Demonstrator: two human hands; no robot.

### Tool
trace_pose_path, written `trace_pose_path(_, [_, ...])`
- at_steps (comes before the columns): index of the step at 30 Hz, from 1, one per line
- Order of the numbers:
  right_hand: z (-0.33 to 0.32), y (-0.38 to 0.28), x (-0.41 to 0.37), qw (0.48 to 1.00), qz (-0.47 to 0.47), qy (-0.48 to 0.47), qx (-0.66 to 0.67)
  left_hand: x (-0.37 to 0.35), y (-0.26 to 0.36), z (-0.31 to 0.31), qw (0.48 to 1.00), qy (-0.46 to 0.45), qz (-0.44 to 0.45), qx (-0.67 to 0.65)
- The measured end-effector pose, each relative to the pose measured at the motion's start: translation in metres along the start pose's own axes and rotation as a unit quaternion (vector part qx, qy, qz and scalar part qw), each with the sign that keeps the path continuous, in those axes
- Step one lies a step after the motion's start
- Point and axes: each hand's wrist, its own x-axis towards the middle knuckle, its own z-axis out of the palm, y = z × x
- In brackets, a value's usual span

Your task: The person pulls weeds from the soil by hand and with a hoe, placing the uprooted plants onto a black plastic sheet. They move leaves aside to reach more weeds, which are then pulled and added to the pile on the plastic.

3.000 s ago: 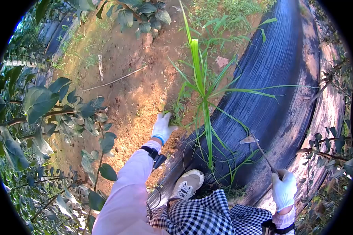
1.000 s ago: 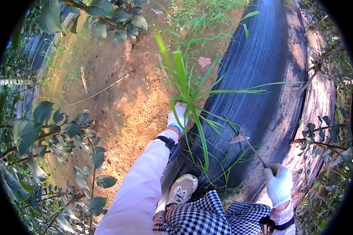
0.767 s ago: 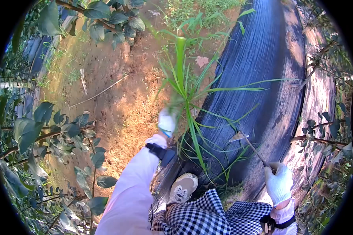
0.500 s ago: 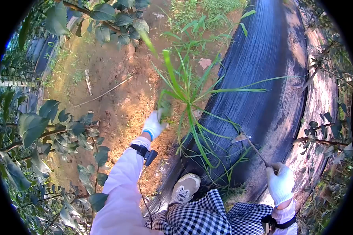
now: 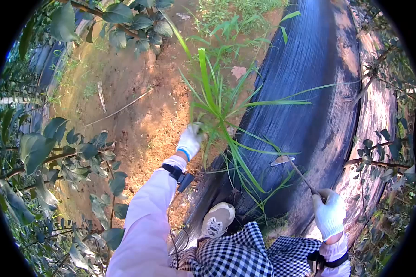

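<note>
A tall clump of green grass (image 5: 222,121) spreads its long blades over the soil and the edge of a black ground sheet (image 5: 282,92). My left hand (image 5: 190,140), in a white glove, is at the left side of this clump, its fingers closed among green blades; how much they hold is partly hidden. My right hand (image 5: 329,213), also in a white glove, grips the handle of a small hoe (image 5: 300,174). The hoe's blade lies over the black sheet, right of the clump, close to some drooping blades.
Leafy branches (image 5: 55,152) fill the left side, and more hang at the top left. A thin stick (image 5: 120,108) lies on the brown soil (image 5: 143,124). My shoe (image 5: 217,220) stands below the clump. Branches (image 5: 379,164) reach in from the right.
My left hand has moved slightly up and right, closer to the clump's middle. Some grass blades have shifted. The right hand and hoe have barely moved.
</note>
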Motion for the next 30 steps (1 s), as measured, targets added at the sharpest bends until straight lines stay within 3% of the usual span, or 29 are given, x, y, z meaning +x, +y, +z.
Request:
trace_pose_path(1, [0.0,-0.002,0.001,1.0,0.004,-0.001,0.0,0.002,0.004,0.002,0.994,-0.048,0.058,0.073])
trace_pose_path(3, [-0.003,-0.007,0.002,1.0,0.015,-0.003,-0.001,0.002,0.011,0.006,0.976,-0.086,0.051,0.194])
trace_pose_path(5, [-0.003,-0.007,0.001,1.0,0.01,-0.003,-0.01,0.002,0.033,0.009,0.976,-0.127,-0.07,0.16])
trace_pose_path(6, [-0.003,-0.009,0.003,1.0,0.003,-0.001,-0.014,-0.005,-0.006,0.049,0.985,-0.143,-0.051,0.086])
trace_pose_path(8, [-0.008,-0.013,0.006,1.0,0.021,-0.014,0.003,0.002,0.089,0.014,0.95,-0.297,-0.09,0.038])
trace_pose_path(9, [-0.008,-0.014,0.005,0.999,0.034,-0.025,0.01,-0.029,0.071,0.071,0.948,-0.173,-0.039,-0.265])
trace_pose_path(10, [-0.007,-0.013,0.006,0.999,0.034,-0.021,0.012,-0.045,0.102,0.062,0.957,-0.233,0.155,-0.077])
trace_pose_path(11, [-0.008,-0.011,0.007,0.999,0.033,-0.018,0.012,-0.048,0.167,0.027,0.896,-0.418,0.12,-0.091])
trace_pose_path(12, [-0.008,-0.01,0.009,0.999,0.029,-0.014,0.013,-0.066,0.182,0.034,0.843,-0.494,0.152,-0.153])
trace_pose_path(13, [-0.009,-0.008,0.013,0.999,0.035,-0.02,0.015,-0.107,0.152,0.081,0.842,-0.454,0.259,-0.134])
trace_pose_path(15, [-0.009,-0.003,0.016,0.998,0.054,-0.032,0.021,-0.104,0.142,0.073,0.797,-0.488,0.34,-0.106])
trace_pose_path(17, [-0.011,-0.008,0.015,0.998,0.06,-0.033,0.014,-0.069,0.151,0.023,0.842,-0.492,0.214,-0.056])
trace_pose_path(19, [-0.012,-0.009,0.015,0.996,0.072,-0.036,0.023,-0.054,0.095,0.019,0.919,-0.374,0.119,-0.015])
trace_pose_path(20, [-0.012,-0.009,0.016,0.995,0.082,-0.038,0.035,-0.045,0.1,-0.019,0.96,-0.275,-0.002,-0.056])
trace_pose_path(21, [-0.012,-0.008,0.016,0.994,0.092,-0.038,0.049,-0.046,0.029,0.009,0.987,-0.144,-0.018,-0.073])
trace_pose_path(23, [-0.011,-0.006,0.018,0.994,0.09,-0.04,0.042,-0.03,-0.003,-0.029,0.994,0.033,-0.045,0.096])
trace_pose_path(26, [-0.008,0.0,0.019,0.995,0.084,-0.039,0.044,-0.009,-0.027,-0.046,0.981,0.053,-0.016,0.184])
trace_pose_path(30, [-0.008,-0.003,0.018,0.995,0.082,-0.043,0.042,0.02,-0.041,-0.037,0.956,-0.114,-0.047,0.265])
